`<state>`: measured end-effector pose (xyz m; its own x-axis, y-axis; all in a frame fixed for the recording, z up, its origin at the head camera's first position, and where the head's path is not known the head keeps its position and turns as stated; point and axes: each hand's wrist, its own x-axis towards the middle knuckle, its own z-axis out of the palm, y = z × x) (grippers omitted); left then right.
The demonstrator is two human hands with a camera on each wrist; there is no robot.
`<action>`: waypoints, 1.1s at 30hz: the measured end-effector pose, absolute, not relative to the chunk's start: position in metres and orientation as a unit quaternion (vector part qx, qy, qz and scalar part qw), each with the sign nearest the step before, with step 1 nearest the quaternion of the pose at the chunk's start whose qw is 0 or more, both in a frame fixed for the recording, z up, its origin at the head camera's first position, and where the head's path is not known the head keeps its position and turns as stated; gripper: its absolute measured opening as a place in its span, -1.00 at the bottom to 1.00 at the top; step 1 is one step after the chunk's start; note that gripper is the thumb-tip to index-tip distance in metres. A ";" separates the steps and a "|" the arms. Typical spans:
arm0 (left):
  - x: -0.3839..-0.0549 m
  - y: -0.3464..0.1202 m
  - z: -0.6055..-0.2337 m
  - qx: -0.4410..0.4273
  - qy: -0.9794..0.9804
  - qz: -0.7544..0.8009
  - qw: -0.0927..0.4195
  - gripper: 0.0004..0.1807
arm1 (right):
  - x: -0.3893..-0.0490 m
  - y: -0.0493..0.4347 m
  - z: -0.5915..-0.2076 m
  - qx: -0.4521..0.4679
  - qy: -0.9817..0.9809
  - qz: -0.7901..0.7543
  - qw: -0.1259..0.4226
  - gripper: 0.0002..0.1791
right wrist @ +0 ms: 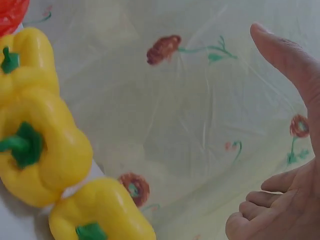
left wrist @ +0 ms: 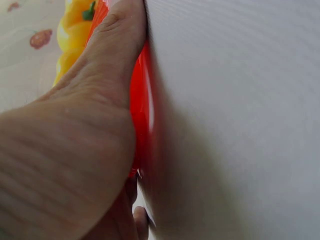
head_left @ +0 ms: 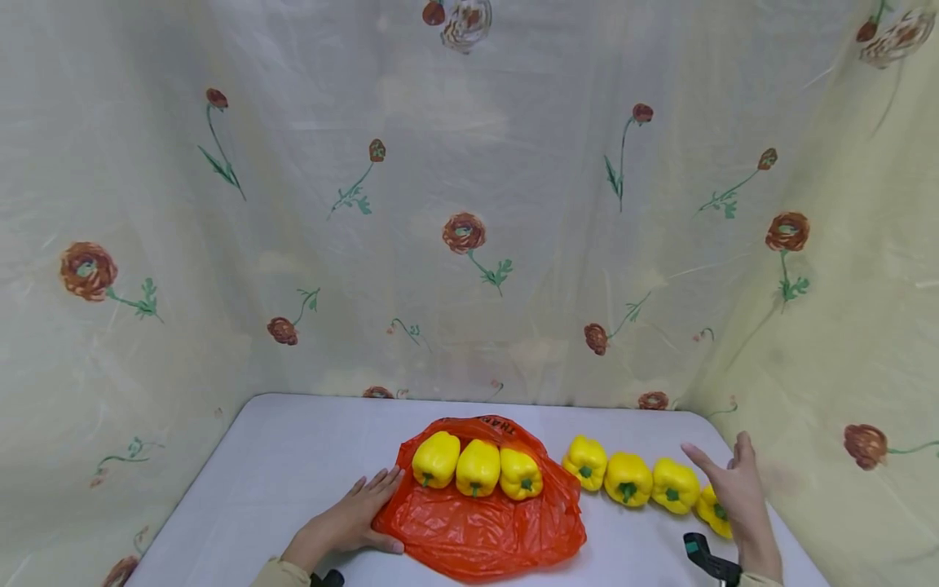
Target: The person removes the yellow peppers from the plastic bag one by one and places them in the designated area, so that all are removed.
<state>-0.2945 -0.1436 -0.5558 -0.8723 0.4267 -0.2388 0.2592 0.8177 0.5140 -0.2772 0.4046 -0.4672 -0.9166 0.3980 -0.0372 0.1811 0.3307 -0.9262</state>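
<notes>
A red plastic bag [head_left: 484, 534] lies flat on the white table with three yellow bell peppers [head_left: 478, 468] side by side on it. My left hand [head_left: 357, 515] rests at the bag's left edge, fingers extended; in the left wrist view its thumb side [left wrist: 107, 65] is against the red plastic. Over the right end of a row of more yellow bell peppers [head_left: 628, 479], my right hand [head_left: 742, 492] is raised with thumb and fingers spread, holding nothing. It partly hides the last pepper [head_left: 711, 512]. The right wrist view shows green-stemmed peppers [right wrist: 65, 145] apart from that hand.
The white table [head_left: 308, 440] ends at a flower-printed curtain [head_left: 543, 269] at the back and sides. The row of several peppers runs from the bag's right edge toward the table's right edge. A black wrist mount [head_left: 707, 557] shows by the right forearm.
</notes>
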 end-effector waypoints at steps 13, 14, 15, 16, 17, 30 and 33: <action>-0.294 -0.143 -0.555 0.180 0.937 0.241 0.174 0.27 | -0.288 0.348 -0.455 -0.075 -0.839 0.537 0.048 0.23; -0.294 -0.143 -0.555 0.180 0.937 0.242 0.175 0.27 | -0.289 0.343 -0.454 -0.070 -0.839 0.538 0.045 0.23; -0.295 -0.143 -0.555 0.179 0.937 0.242 0.174 0.27 | -0.289 0.338 -0.454 -0.066 -0.839 0.538 0.041 0.22; -0.295 -0.143 -0.556 0.179 0.938 0.242 0.174 0.27 | -0.290 0.334 -0.453 -0.060 -0.840 0.538 0.039 0.21; -0.295 -0.143 -0.556 0.178 0.938 0.242 0.174 0.27 | -0.291 0.329 -0.452 -0.053 -0.840 0.539 0.035 0.21; -0.294 -0.142 -0.554 0.181 0.937 0.243 0.173 0.26 | -0.297 0.264 -0.453 0.030 -0.841 0.539 0.023 0.03; -0.294 -0.142 -0.554 0.181 0.938 0.241 0.173 0.26 | -0.298 0.252 -0.455 0.042 -0.838 0.543 0.024 -0.01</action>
